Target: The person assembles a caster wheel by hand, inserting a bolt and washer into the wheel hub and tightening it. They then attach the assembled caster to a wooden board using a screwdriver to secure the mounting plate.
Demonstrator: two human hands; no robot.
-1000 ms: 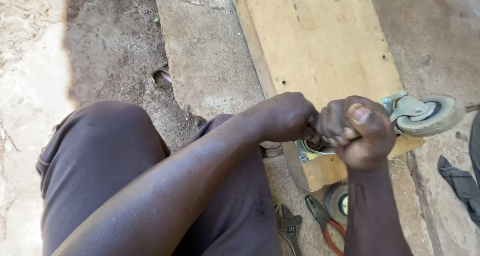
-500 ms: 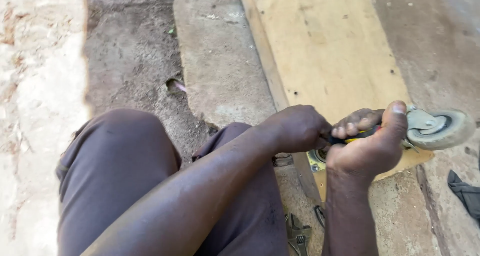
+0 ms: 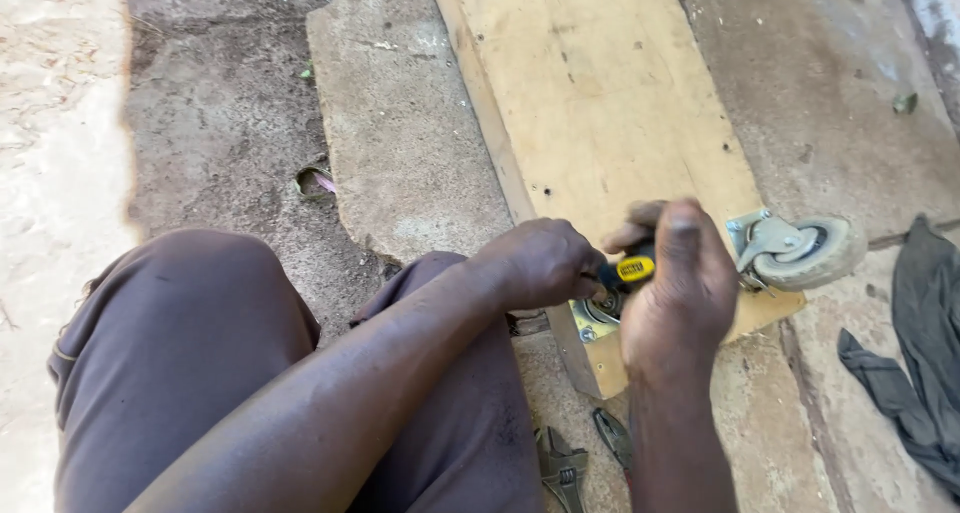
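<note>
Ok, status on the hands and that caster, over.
Right hand gripping yellow-black screwdriver. Left hand steadying its tip at caster plate on board corner. Other caster mounted alongside. Nothing blocking.

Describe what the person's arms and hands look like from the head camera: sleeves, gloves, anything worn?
Both arms are bare from the hands up to the frame edge: no sleeves in view. The left hand and right hand wear no gloves; no rings, watch or bands show. The hands look dusty from work. The only clothing visible is dark grey-brown trousers over the knees.
</note>
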